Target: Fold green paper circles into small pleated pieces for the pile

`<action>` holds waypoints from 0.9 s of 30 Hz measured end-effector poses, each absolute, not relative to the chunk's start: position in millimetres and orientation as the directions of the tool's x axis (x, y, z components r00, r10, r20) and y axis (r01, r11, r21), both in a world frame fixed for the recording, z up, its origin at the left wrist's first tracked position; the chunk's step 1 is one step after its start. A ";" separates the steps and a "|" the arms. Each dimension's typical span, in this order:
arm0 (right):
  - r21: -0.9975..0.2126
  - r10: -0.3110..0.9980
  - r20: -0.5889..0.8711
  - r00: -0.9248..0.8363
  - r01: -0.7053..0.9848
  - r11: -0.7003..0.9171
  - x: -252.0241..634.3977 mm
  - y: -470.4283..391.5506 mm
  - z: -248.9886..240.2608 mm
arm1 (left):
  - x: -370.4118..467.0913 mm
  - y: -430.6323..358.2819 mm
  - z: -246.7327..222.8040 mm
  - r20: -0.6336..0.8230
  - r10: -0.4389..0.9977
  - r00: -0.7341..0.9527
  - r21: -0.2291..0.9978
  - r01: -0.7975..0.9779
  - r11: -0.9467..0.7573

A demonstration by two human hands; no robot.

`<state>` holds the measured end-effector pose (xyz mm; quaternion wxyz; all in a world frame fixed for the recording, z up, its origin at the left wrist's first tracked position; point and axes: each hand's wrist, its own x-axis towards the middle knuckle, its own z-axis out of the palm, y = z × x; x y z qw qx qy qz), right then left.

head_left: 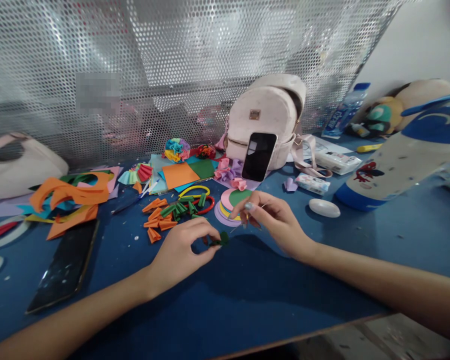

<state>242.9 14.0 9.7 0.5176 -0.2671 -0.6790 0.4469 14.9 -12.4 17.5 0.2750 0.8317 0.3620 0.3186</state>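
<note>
Held small green paper piece in left hand, pinched narrow between thumb and fingertips, over near part of blue bench. Pinched thin strand in right hand, also narrow, up and right of the green bit; too fine to tell thread from wire. Had both hands apart from each other.

Saw stacked paper discs just beyond, pink and green on top. Left of those, spotted orange folded pieces and green folded pieces in a loose pile, near red and yellow loops.

Found one phone propped tilted against pale backpack, another, the dark phone, flat at left, top end by orange paper scraps. At right, noted white oval object near big blue-lidded bottle, leaning in view.
</note>
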 end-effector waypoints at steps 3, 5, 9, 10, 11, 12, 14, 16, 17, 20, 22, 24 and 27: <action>-0.936 0.876 0.347 -0.335 -0.184 0.301 243.7 16.3 9.1 | 13.1 -10.4 17.0 0.346 0.791 0.505 0.718 0.400 -0.569; -0.939 0.874 0.339 -0.348 -0.184 0.291 244.2 15.8 8.4 | 12.0 -8.7 16.5 0.340 0.817 0.466 0.754 0.384 -0.533; -0.853 0.813 0.503 -0.293 -0.016 0.521 246.5 13.3 5.0 | 10.6 -5.5 14.2 0.292 0.865 0.409 0.831 0.338 -0.441; -0.815 0.784 0.542 -0.302 0.035 0.578 247.1 13.1 3.3 | 10.4 -5.0 13.3 0.282 0.872 0.400 0.847 0.322 -0.422; -0.781 0.754 0.569 -0.328 0.071 0.620 247.7 13.2 1.3 | 10.2 -4.8 12.4 0.275 0.879 0.390 0.862 0.304 -0.405; -0.754 0.724 0.584 -0.366 0.085 0.651 248.3 13.6 -0.8 | 10.2 -4.8 11.6 0.270 0.885 0.380 0.875 0.286 -0.390; -0.718 0.673 0.595 -0.440 0.085 0.691 248.9 14.8 -4.5 | 10.3 -5.4 10.4 0.258 0.898 0.357 0.896 0.258 -0.360; -0.676 0.636 0.595 -0.491 0.122 0.727 248.9 16.1 -5.8 | 10.8 -6.5 10.3 0.242 0.910 0.337 0.913 0.238 -0.331; -0.647 0.619 0.594 -0.515 0.153 0.747 248.8 16.6 -5.2 | 11.1 -7.2 10.7 0.234 0.915 0.329 0.921 0.228 -0.317; -0.545 0.553 0.600 -0.578 0.211 0.811 247.9 17.3 -0.3 | 12.3 -8.9 12.5 0.220 0.921 0.323 0.934 0.203 -0.294; -0.507 0.521 0.599 -0.608 0.216 0.835 247.3 17.2 2.7 | 13.2 -9.8 13.2 0.217 0.920 0.327 0.937 0.196 -0.291; -0.495 0.513 0.590 -0.624 0.223 0.840 246.7 17.0 3.4 | 14.1 -10.3 12.9 0.215 0.920 0.329 0.939 0.189 -0.288; -0.482 0.513 0.576 -0.636 0.243 0.842 246.2 16.8 0.4 | 15.9 -10.5 10.1 0.210 0.924 0.321 0.943 0.182 -0.278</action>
